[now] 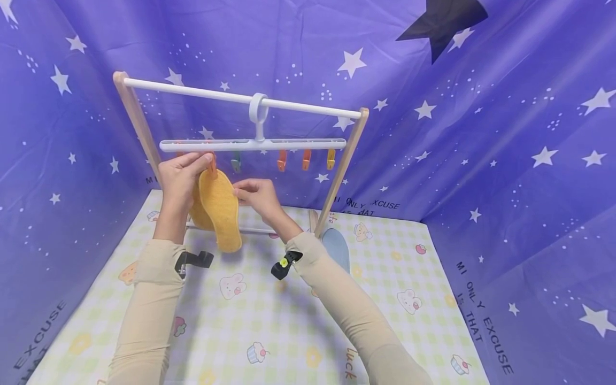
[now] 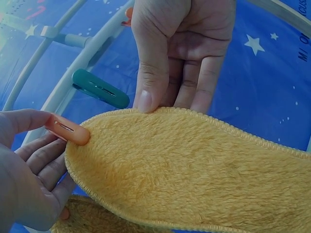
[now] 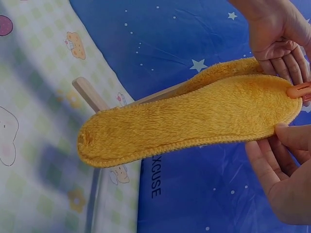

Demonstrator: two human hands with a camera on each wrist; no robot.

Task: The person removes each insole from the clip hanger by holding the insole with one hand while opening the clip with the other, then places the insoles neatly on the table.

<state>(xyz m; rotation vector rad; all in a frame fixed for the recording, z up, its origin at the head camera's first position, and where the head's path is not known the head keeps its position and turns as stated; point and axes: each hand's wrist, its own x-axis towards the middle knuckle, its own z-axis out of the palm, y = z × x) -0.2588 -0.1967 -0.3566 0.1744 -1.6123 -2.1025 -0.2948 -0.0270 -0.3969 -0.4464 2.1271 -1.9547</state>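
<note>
A fuzzy yellow insole [image 1: 221, 211] hangs with its toe end up at an orange clip [image 1: 213, 167] under the white hanger [image 1: 298, 144]. My left hand [image 1: 180, 174] pinches that clip; its thumb and forefinger lie on the clip's end in the left wrist view. Between thumb and fingers, my right hand [image 1: 260, 197] holds the insole's right edge, just below the clip. A second yellow insole [image 3: 218, 71] hangs behind the first, partly covered by it. Beside the held clip, a green clip [image 2: 99, 89] hangs with nothing in it.
The hanger hooks over the white rod [image 1: 192, 91] of a wooden-sided rack [image 1: 343, 171]. Two orange clips and a yellow clip [image 1: 331, 159] hang farther right. A light blue insole [image 1: 335, 247] is by the rack's right foot on the checkered cloth [image 1: 385, 321]. A purple star curtain [image 1: 481, 176] surrounds the table.
</note>
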